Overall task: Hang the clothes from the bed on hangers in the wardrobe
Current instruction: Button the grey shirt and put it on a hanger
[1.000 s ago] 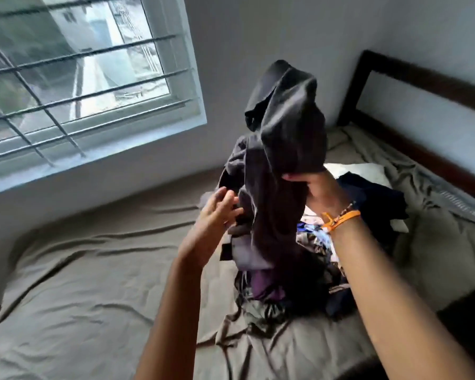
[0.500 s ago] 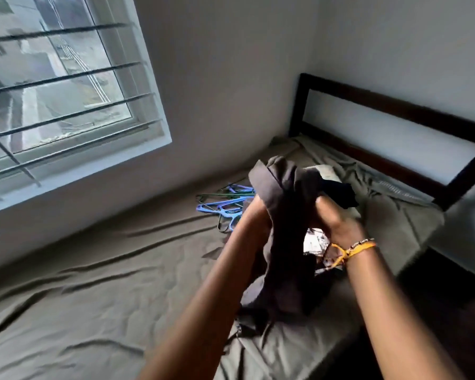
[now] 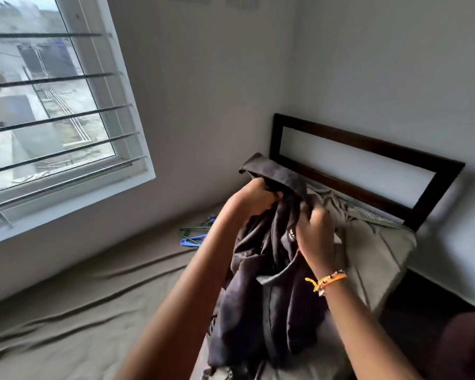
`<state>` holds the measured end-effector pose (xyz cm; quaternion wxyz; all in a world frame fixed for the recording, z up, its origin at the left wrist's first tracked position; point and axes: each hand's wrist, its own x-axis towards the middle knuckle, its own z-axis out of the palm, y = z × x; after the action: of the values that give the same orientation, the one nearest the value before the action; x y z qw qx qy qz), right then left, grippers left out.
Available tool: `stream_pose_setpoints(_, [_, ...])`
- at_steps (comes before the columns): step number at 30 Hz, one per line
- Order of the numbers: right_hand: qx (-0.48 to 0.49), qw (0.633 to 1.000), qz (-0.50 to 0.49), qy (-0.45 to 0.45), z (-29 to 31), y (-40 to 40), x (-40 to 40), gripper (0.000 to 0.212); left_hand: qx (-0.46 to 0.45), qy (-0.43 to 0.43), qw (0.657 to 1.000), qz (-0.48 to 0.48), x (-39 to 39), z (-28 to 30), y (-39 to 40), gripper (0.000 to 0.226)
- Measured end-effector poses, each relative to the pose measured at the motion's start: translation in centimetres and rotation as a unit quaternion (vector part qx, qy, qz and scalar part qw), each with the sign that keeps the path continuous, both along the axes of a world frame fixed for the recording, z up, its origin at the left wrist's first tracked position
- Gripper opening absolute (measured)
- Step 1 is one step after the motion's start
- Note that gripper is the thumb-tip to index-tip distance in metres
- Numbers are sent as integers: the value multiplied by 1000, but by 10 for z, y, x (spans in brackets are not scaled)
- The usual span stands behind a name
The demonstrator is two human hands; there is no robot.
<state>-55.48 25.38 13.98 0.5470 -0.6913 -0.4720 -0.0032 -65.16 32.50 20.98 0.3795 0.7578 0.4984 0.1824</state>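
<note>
A barred window [image 3: 52, 119] is seen at the far left, set in a grey wall above the bed [image 3: 80, 297], which is covered by a creased olive sheet. Further right, close to the wall, a few hangers [image 3: 194, 237] (blue and green ones, partly hidden behind the forearm) are laid on the sheet. Next, the left hand [image 3: 251, 197] is raised above the bed, its fingers curled tightly round the upper edge of a dark grey garment [image 3: 269, 292]. The garment is held up between both hands, its bulk draped down toward the mattress, a folded band of it projecting up past the left knuckles. Just to the right, the right hand [image 3: 314, 237] is closed on a bunch of the same cloth, an orange bracelet [image 3: 327, 281] being worn at its wrist. Beyond, a dark wooden headboard [image 3: 368, 165] is stood against the wall.
</note>
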Motion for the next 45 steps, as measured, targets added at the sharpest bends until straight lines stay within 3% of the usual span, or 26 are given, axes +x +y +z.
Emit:
stream_pose_setpoints(3, [-56, 995, -28, -73, 28, 11, 30, 21, 180, 104, 976, 59, -26, 4, 2, 35])
stream_pose_setpoints(5, [-57, 991, 26, -115, 44, 15, 27, 17, 315, 98, 942, 62, -28, 8, -6, 68])
stream_pose_setpoints(6, [-60, 988, 47, -133, 53, 17, 22, 20, 336, 106, 935, 45, -24, 7, -11, 82])
stream_pose_setpoints(7, [-45, 986, 63, -147, 62, 21, 19, 23, 332, 122, 935, 29, -19, 5, -11, 83])
stream_pose_setpoints(10, [3, 979, 85, -188, 82, 21, 22, 32, 261, 145, 953, 61, -16, 8, -4, 31])
stream_pose_setpoints(11, [2, 975, 62, -214, 82, 19, 27, 34, 258, 138, 952, 87, -18, 13, -2, 25])
stream_pose_setpoints(16, [-135, 945, -87, -285, 60, 10, 68, 21, 307, 60, 934, 171, -31, 62, 11, 33])
stream_pose_setpoints(19, [-171, 946, -119, -249, 74, 7, 84, 8, 284, -41, 929, 233, -41, 96, 17, 30])
stream_pose_setpoints(22, [-156, 947, -165, -226, 117, 7, 90, 13, 266, -222, 900, 264, -57, 129, 29, 28])
stream_pose_setpoints(25, [30, 991, -103, -76, 166, 3, 75, 23, 278, -421, 826, 254, -75, 152, 32, 33])
stream_pose_setpoints(27, [150, 987, -25, 52, 186, 3, 56, 32, 253, -393, 849, 246, -80, 149, 27, 20])
stream_pose_setpoints(28, [152, 983, 12, 103, 191, 5, 48, 32, 222, -357, 875, 240, -83, 142, 28, 14])
stream_pose_setpoints(30, [94, 971, 84, 203, 197, 13, 39, 33, 170, -347, 892, 233, -92, 129, 32, 11])
stream_pose_setpoints(33, [135, 942, 130, 277, 206, 6, 34, 39, 160, -467, 839, 229, -107, 133, 31, 32])
stream_pose_setpoints(35, [243, 927, 140, 250, 208, -9, 24, 32, 215, -546, 779, 222, -109, 137, 12, 38])
stream_pose_setpoints(36, [288, 923, 138, 215, 205, -15, 18, 28, 264, -541, 767, 220, -108, 133, 4, 37])
stream_pose_setpoints(37, [305, 929, 126, 169, 199, -18, 13, 23, 304, -496, 784, 215, -106, 126, 0, 36])
stream_pose_setpoints(38, [277, 945, 114, 128, 192, -15, 10, 20, 298, -427, 827, 211, -103, 117, 1, 35])
stream_pose_setpoints(40, [140, 979, 94, 115, 183, -1, 19, 20, 231, -283, 907, 209, -102, 95, 22, 30])
stream_pose_setpoints(41, [91, 983, 78, 136, 180, 3, 28, 24, 206, -230, 928, 210, -106, 84, 36, 26])
stream_pose_setpoints(43, [101, 976, 61, 181, 180, 3, 42, 38, 174, -255, 920, 242, -113, 78, 45, 20])
stream_pose_setpoints(45, [178, 963, 69, 188, 179, -2, 46, 44, 201, -331, 892, 234, -111, 89, 33, 29])
